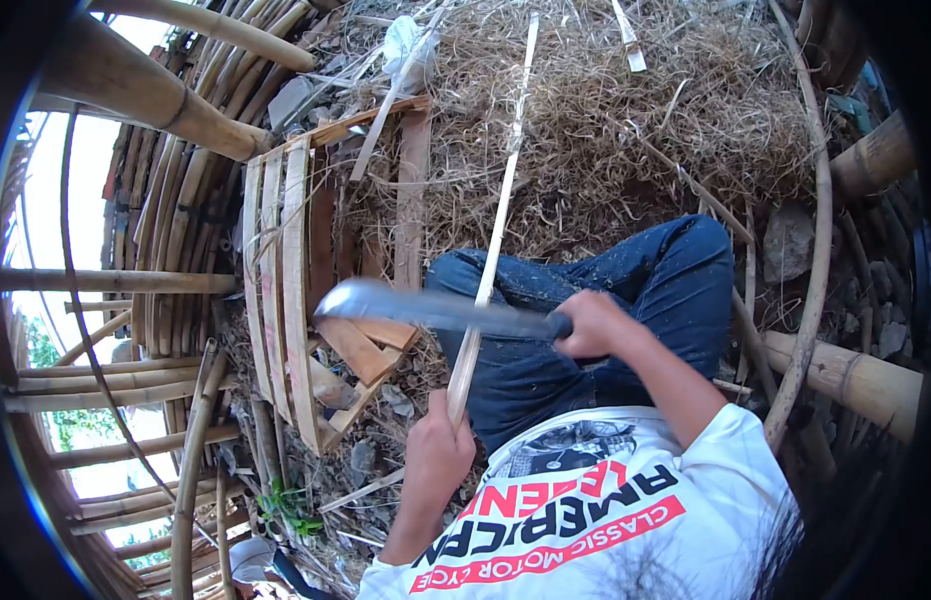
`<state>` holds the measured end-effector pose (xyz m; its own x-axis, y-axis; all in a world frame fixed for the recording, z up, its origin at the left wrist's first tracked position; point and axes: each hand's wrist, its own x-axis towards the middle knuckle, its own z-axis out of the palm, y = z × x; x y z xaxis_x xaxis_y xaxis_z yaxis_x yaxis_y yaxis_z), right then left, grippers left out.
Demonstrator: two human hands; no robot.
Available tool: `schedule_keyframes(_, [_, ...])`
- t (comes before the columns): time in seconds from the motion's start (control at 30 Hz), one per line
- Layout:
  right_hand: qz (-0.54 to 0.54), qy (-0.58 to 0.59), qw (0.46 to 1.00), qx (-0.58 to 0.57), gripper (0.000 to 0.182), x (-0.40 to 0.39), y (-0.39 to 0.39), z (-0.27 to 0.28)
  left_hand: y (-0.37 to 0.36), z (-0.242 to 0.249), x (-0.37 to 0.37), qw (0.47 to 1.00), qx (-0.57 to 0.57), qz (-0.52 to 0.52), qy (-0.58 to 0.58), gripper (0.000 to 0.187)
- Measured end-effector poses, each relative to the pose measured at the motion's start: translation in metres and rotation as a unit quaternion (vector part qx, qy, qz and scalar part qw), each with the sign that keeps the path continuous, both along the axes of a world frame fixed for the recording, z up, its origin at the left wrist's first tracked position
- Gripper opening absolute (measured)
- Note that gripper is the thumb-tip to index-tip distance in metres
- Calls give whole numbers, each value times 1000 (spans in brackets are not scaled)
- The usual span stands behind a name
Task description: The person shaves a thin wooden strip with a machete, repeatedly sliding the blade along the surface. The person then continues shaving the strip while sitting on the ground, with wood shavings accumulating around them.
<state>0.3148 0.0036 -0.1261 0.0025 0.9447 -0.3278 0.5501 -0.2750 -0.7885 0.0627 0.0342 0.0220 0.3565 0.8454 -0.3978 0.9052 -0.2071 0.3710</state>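
My left hand [437,450] is closed round the lower end of a long, pale bamboo strip [499,222], which runs up and away from me over the shavings. In my right hand [595,325] is the dark handle of a machete [425,308]. Its broad blade points left, blurred toward the tip, and crosses over the strip just beyond my left hand. Beneath both lie my crossed legs in blue jeans [625,290], dusted with bits of fibre.
A slatted wooden crate [297,270] lies at my left, with a white plastic bag [409,52] beyond it. Curly shavings [705,110] cover the ground ahead. Bamboo poles [125,283] form a frame on the left, and another thick pole [850,385] lies at right.
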Motion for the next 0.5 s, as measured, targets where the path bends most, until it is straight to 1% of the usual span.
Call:
schedule_keyframes(0.03, [-49, 8, 998, -48, 24, 11, 2, -3, 0, 2, -2, 1000, -5, 6, -15, 18])
schedule_keyframes(0.1, [-83, 28, 992, -88, 25, 30, 4, -13, -2, -4, -6, 1000, -2, 8, -19, 18])
schedule_keyframes(0.17, [-86, 30, 994, -66, 25, 28, 3, -11, -1, -10, -2, 1000, 20, -9, -5, 19])
schedule_keyframes(0.23, [-93, 36, 994, -51, 25, 16, -4, 1, 1, -9, 5, 1000, 7, 0, -13, 19])
schedule_keyframes(0.3, [-41, 60, 996, -46, 24, 1, -5, 19, 0, -11, 12, 1000, -8, 8, -26, 18])
schedule_keyframes(0.37, [33, 49, 998, -23, 23, -12, -2, 18, -1, -11, 15, 1000, -4, -5, -7, 18])
schedule_keyframes(0.4, [52, 38, 998, -25, 22, -13, 3, 24, 1, -9, 15, 1000, -2, -8, -4, 18])
schedule_keyframes(0.43, [50, 44, 997, -24, 22, -10, 6, 21, 1, -4, 12, 1000, -1, -8, -7, 19])
schedule_keyframes(0.5, [7, 39, 999, -16, 22, 2, 14, 11, 1, 2, 2, 1000, 0, -5, -5, 19])
